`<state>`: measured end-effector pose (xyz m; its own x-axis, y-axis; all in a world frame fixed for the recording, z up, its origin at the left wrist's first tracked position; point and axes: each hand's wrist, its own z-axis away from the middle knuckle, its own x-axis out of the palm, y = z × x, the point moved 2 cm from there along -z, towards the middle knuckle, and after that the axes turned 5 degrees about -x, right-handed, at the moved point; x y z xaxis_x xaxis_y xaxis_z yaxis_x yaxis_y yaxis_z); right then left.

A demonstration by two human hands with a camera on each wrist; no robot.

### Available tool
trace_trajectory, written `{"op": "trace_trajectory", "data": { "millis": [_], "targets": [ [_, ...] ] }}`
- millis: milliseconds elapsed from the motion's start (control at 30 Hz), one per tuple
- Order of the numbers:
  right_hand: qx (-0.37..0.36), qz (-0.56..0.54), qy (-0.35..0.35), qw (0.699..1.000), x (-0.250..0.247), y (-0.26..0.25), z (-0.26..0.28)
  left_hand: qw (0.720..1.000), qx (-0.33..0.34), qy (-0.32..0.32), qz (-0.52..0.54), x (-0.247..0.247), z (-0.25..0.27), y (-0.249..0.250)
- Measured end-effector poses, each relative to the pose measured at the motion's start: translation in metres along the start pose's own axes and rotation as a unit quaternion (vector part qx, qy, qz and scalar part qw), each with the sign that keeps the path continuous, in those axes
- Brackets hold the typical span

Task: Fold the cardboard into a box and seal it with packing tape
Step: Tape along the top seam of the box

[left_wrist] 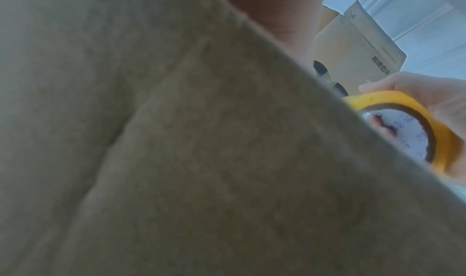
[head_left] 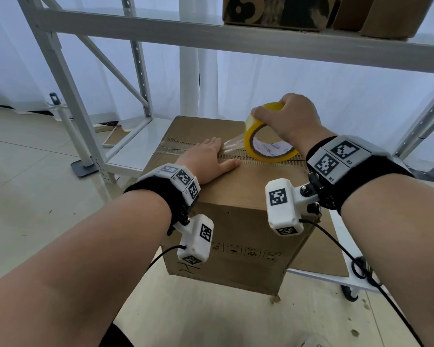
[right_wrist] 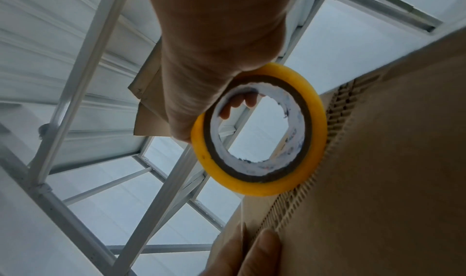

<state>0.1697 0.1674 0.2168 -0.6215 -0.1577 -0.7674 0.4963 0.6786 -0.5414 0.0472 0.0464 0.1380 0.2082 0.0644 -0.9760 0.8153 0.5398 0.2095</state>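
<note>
A brown cardboard box (head_left: 241, 204) stands closed in front of me, its two top flaps meeting at a seam. My left hand (head_left: 211, 159) lies flat with straight fingers on the seam, pressing down clear tape (head_left: 232, 145). My right hand (head_left: 290, 118) grips a yellow tape roll (head_left: 266, 144) standing on edge on the box top to the right. A stretch of tape runs from the roll to the left hand. In the right wrist view the tape roll (right_wrist: 259, 128) is held against the box (right_wrist: 378, 180), fingers through its core. The left wrist view is mostly box wall (left_wrist: 176, 150), with the roll (left_wrist: 428, 124) at right.
A grey metal shelving rack (head_left: 140, 71) stands behind and around the box. Brown boxes (head_left: 286, 11) sit on its upper shelf. A white low platform (head_left: 321, 276) is under the box at right. Black cables (head_left: 361, 269) hang from the wrist cameras. Tiled floor (head_left: 23, 196) lies to the left.
</note>
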Motion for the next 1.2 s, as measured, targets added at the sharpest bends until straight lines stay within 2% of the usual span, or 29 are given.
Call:
{"op": "trace_trajectory", "data": {
  "millis": [167,300,467,567,633,767,967,1100,1200],
  "targets": [
    [-0.008,0.076,0.001,0.997,-0.01,0.003,0.003,0.999,-0.012,-0.052,-0.001,0.004,-0.004,-0.002],
    [-0.007,0.122,-0.008,0.993,-0.017,0.008,0.005,0.998,-0.014,-0.061,-0.014,0.004,-0.004,-0.002],
    [-0.004,0.107,-0.011,0.994,-0.016,0.008,0.006,0.996,-0.022,-0.077,-0.027,0.002,-0.002,0.0],
    [0.006,0.047,-0.005,0.999,-0.014,0.018,0.009,0.995,-0.034,-0.09,-0.039,0.0,-0.001,0.009],
    [0.006,0.044,-0.009,0.999,-0.01,0.021,0.012,0.994,-0.017,-0.104,-0.043,0.003,0.002,0.027],
    [-0.001,0.132,-0.034,0.991,-0.002,0.01,0.012,0.992,0.018,-0.123,-0.031,0.006,0.001,0.051],
    [0.018,0.135,-0.042,0.99,-0.005,0.011,0.008,0.989,0.027,-0.132,-0.054,-0.01,0.008,-0.001],
    [0.02,0.121,-0.033,0.992,-0.005,0.013,0.01,0.988,-0.024,-0.13,-0.079,-0.026,0.017,-0.037],
    [0.023,0.116,-0.03,0.992,-0.007,0.012,0.012,0.986,-0.065,-0.127,-0.089,-0.027,0.022,-0.044]
  ]
}}
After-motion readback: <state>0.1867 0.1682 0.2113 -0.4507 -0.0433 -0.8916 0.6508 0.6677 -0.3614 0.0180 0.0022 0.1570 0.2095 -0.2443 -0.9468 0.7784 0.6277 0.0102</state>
